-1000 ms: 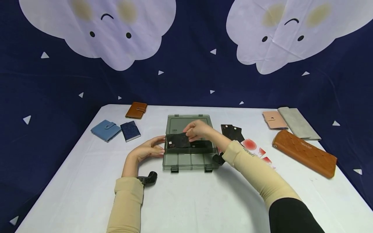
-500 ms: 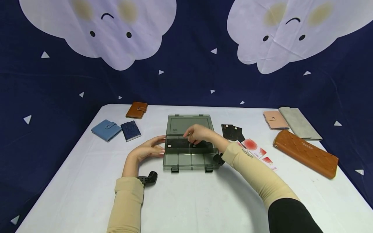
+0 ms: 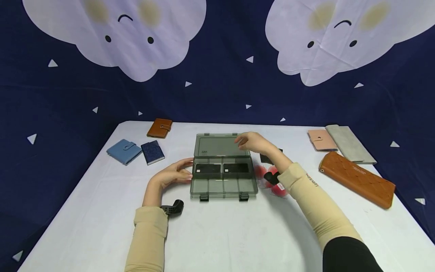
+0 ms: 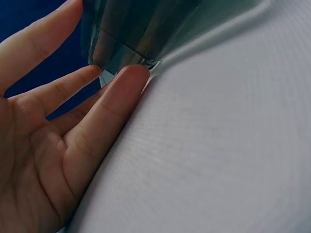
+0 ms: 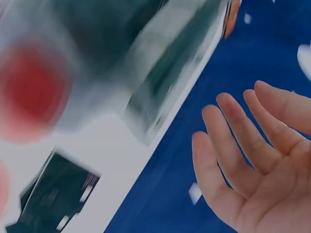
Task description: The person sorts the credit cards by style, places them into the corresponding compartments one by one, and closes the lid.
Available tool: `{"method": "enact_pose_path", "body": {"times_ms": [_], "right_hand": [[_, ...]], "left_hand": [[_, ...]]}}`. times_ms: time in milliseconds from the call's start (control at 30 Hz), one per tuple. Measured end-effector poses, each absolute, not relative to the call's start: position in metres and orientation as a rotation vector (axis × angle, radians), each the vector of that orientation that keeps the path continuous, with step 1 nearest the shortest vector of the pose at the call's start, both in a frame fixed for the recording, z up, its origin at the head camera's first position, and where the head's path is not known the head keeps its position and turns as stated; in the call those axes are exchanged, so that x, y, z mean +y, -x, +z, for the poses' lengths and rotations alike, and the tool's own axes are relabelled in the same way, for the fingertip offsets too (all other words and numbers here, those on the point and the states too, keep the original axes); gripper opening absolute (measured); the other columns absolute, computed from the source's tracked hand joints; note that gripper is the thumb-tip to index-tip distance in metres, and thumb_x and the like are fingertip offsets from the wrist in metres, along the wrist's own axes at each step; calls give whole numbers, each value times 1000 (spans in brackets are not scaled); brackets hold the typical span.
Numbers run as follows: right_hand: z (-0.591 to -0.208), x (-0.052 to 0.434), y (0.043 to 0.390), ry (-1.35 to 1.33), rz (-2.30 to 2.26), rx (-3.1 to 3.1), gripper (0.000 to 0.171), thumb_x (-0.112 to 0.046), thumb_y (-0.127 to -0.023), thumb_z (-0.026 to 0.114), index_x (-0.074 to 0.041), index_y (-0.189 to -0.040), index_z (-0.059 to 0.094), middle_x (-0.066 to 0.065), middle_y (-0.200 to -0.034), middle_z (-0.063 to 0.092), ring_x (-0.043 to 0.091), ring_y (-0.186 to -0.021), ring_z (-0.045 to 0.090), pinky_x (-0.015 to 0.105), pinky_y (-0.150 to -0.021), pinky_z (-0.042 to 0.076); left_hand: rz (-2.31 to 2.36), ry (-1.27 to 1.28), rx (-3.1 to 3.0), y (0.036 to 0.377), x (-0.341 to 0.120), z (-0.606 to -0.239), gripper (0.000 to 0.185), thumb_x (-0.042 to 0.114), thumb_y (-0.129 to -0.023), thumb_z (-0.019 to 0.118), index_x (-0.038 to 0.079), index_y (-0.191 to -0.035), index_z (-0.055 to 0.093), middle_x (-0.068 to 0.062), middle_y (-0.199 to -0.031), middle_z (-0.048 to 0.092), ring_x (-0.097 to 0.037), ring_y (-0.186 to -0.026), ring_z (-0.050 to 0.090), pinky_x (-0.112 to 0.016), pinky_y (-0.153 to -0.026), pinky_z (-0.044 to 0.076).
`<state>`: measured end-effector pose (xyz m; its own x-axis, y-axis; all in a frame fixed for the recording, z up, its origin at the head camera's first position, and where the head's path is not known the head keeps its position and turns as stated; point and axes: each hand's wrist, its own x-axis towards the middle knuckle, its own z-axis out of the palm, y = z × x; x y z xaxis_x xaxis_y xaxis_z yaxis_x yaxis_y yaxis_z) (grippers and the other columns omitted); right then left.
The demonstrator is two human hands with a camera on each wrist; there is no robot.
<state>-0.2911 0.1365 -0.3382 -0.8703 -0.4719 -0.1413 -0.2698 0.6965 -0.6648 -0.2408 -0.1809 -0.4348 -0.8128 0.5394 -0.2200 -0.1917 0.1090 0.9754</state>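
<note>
Since the earlier frames, the right hand [image 3: 253,142] has released the black card and lifted away from the compartments; it now hovers at the right edge of the raised lid [image 3: 221,146] of the clear box [image 3: 222,186], fingers spread and straight, holding nothing. Two black cards [image 3: 221,168] lie flat in the rear row of the box, side by side.

The left hand [image 3: 173,174] rests on the bench [image 3: 221,234] with straight fingertips touching the left wall of the box; nothing is pinched.

Risk, as a judgement: the lid stands open on its rear hinge, and a careless push from the right hand could drop it onto the left fingertips or slide the box. The right sleeve passes over loose red-and-white cards [image 3: 272,181] just right of the box and could drag them.

Open room: the bench in front of the box is free. Left of the box lie a blue wallet [image 3: 124,151] and a dark wallet [image 3: 152,152]; well to its right, near the bench edge, lies a brown case [image 3: 357,178].
</note>
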Motion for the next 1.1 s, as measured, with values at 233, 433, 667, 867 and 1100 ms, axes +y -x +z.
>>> {"method": "enact_pose_path", "body": {"times_ms": [233,433,667,867,1100], "right_hand": [[-352,185,313,451,-786,2663,46,3,-81,58,8,-126,49,32,-124,50,41,-111,50,46,-91,46],[-360,202,318,365,-420,2597,75,-1,-78,64,4,-142,26,33,-142,26,44,-122,36,53,-97,38],[-374,214,322,331,-328,2585,91,-4,-73,71,-5,-147,18,26,-147,21,47,-127,22,62,-100,28],[-379,219,322,382,-225,2690,95,-11,-66,79,-8,-145,26,26,-141,27,46,-124,27,67,-97,22],[-383,226,322,398,-398,2819,88,-14,-62,84,-5,-137,38,26,-123,32,43,-110,34,55,-85,35]], "left_hand": [[1749,-322,1866,241,-182,-435,78,0,-84,61,4,-148,16,-23,-149,17,-14,-96,55,-36,-90,49],[1749,-323,1867,241,-183,-436,78,0,-84,61,3,-147,15,-23,-149,16,-14,-97,56,-35,-90,49],[1749,-321,1868,240,-181,-435,79,1,-84,61,3,-147,15,-23,-149,16,-15,-97,56,-36,-90,49],[1749,-302,1877,239,-179,-434,79,1,-82,62,4,-147,17,-22,-149,18,-15,-96,56,-37,-90,49],[1748,-308,1877,240,-180,-434,79,1,-83,62,3,-147,16,-23,-149,17,-14,-95,56,-36,-91,49]]}}
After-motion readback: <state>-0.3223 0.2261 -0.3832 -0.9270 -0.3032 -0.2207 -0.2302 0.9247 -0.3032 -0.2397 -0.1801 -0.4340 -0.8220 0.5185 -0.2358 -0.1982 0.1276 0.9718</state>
